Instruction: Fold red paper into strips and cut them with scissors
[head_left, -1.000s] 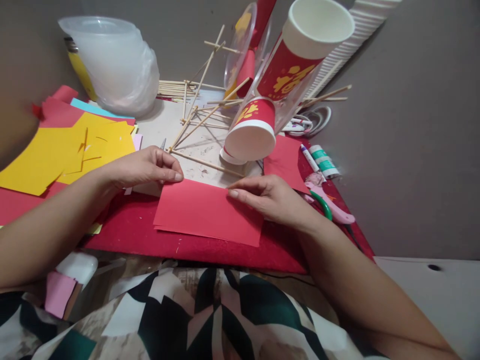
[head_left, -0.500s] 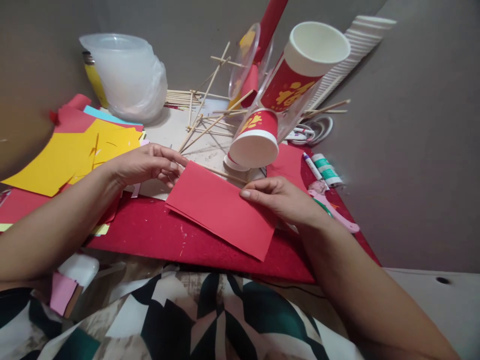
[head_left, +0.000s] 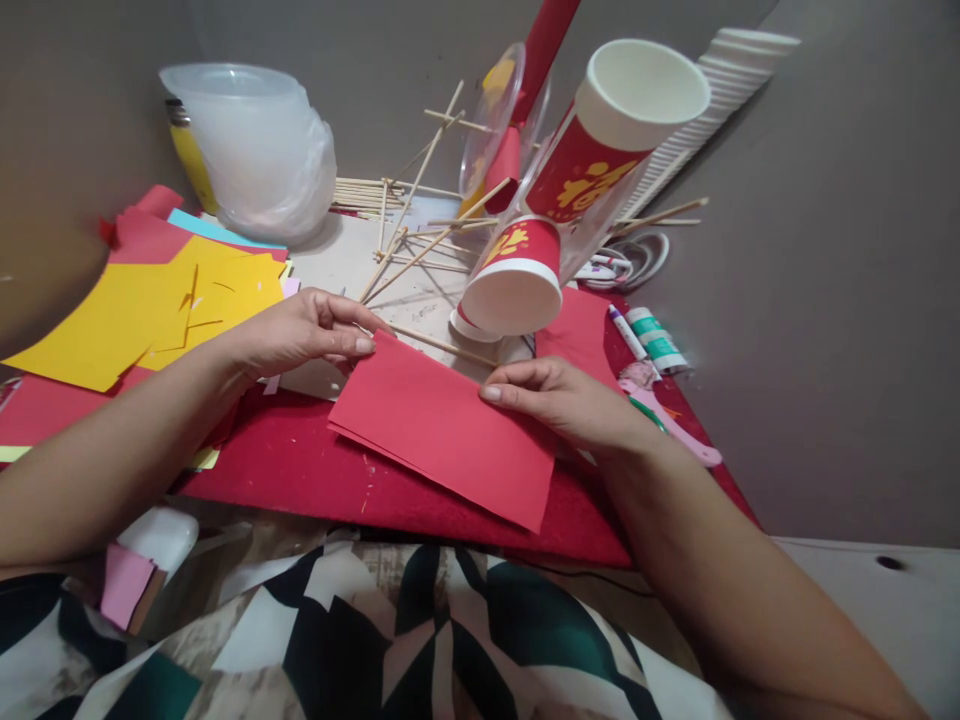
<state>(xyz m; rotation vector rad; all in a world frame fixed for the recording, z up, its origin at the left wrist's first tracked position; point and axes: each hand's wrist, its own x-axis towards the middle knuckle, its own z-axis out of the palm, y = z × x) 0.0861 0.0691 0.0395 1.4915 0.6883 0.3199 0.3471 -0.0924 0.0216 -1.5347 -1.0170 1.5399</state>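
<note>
A sheet of red paper (head_left: 442,430), folded in two, is held tilted above the near edge of the table. My left hand (head_left: 307,335) pinches its upper left corner, thumb on top and fingers behind. My right hand (head_left: 559,400) grips the upper right part of the fold between thumb and bent fingers. Just beyond the fold lies a thin wooden stick (head_left: 442,345). Behind it two joined red and white paper cups (head_left: 514,295) lean with other cups and clear plastic. The fingertips under the paper are hidden.
Yellow paper (head_left: 105,320) and red sheets pile up at the left. A plastic-wrapped tub (head_left: 247,150) stands behind them. A frame of sticks (head_left: 405,240) is at the back. Pink-handled scissors (head_left: 679,430), a marker (head_left: 627,332) and a green-white roll (head_left: 656,340) lie right.
My left hand has shifted slightly right, and its thumb now presses on the paper's upper left corner. The paper has moved slightly toward me. My right hand keeps its grip.
</note>
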